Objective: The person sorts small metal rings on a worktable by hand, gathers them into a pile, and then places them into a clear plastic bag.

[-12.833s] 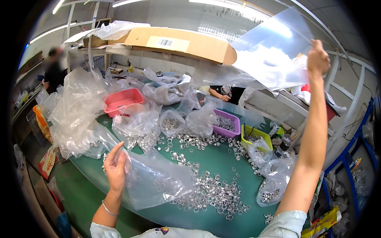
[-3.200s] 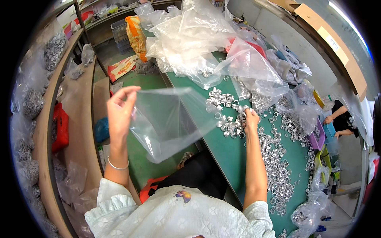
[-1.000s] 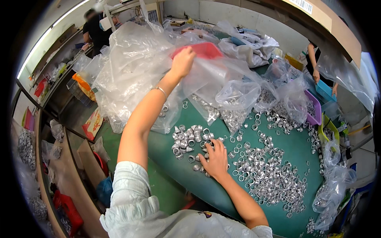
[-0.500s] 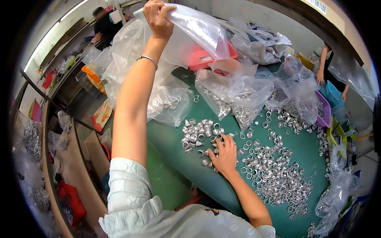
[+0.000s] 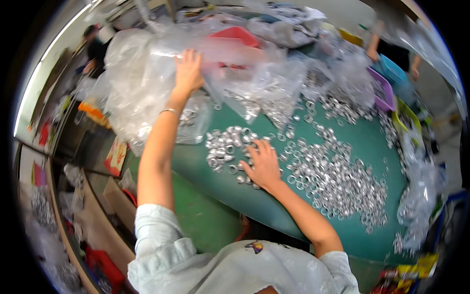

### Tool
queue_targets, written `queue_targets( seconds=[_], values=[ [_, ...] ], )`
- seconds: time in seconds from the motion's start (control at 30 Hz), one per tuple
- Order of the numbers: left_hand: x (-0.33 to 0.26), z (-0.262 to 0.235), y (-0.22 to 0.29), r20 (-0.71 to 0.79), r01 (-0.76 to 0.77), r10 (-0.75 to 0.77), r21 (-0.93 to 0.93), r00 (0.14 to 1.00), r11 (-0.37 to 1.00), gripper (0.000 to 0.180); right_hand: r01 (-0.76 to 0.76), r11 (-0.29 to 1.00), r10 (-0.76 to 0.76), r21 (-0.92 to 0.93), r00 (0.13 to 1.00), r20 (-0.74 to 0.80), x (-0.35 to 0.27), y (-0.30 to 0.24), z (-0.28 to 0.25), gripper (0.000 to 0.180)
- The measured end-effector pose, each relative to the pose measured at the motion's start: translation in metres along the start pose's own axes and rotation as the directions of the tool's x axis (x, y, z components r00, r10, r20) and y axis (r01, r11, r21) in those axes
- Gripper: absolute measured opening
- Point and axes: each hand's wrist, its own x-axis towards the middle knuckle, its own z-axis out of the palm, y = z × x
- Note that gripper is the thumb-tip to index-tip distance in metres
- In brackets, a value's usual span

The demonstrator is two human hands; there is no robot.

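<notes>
My left hand is on the clear plastic bags at the back left, with its fingers stretched out and touching a large clear plastic bag. On the green table, my right hand rests with spread fingers at the edge of a small cluster of silver metal rings. It grips none that I can see, though its palm side is hidden. A larger spread of silver rings lies to the right of that hand. Behind both groups sit clear bags with rings inside.
A red tray stands at the back among bags. Along the right side are a purple bin, a blue basket and a yellow-green bin. Another person's arms reach in at the back right; a second person is far left.
My left hand has come down from holding the plastic bag up high, and its fingers have opened. The raised bag has dropped onto the others. My right hand stays by the small ring cluster.
</notes>
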Motion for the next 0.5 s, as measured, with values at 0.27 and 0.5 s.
queue_targets(
  seconds=[0.27,0.5],
  values=[
    [-0.009,-0.070,0.084,-0.305,0.101,-0.256,-0.445,0.917,0.890,0.046,-0.054,0.999,0.054,0.002,0.999,-0.003,-0.034,0.010,-0.055,0.050],
    [-0.182,-0.146,0.234,0.235,-0.120,0.348,-0.649,0.907,0.751,0.044,-0.092,0.947,0.132,-0.308,0.985,0.110,-0.114,0.042,-0.132,0.053]
  ],
)
